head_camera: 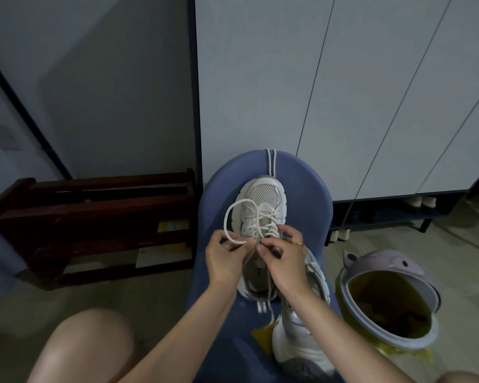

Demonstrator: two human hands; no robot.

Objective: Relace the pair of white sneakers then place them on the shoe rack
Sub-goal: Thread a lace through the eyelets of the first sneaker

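Lilac plastic bin, lid swung back, stands on the floor to the right of the chair. Yellow liner inside; brownish contents at the bottom, not identifiable. The liner's edge spills out over the rim at the near side.

Bare knee at lower left. Second white sneaker lies on the near right part of the blue chair seat, toe toward the camera, partly covered by the right forearm. A yellow scrap lies just beside it on the seat.

First white sneaker sits mid-seat, toe pointing away, sole down. Left hand pinches a loop of the white lace between thumb and fingers; the loop arcs out to the left of the shoe. Right hand has its fingers curled at the top eyelets, pinching the lace's other run; ring visible on one finger. The two hands cover the tongue and collar, so the knot itself cannot be seen. Two lace ends lie past the toe, running to the far edge of the seat.

Dark red wooden shoe rack stands on the floor to the left of the chair, against the wall; a yellow item on a lower shelf. Pale cabinet doors rise behind the chair; shoes are dimly visible in the open base under them, at right.
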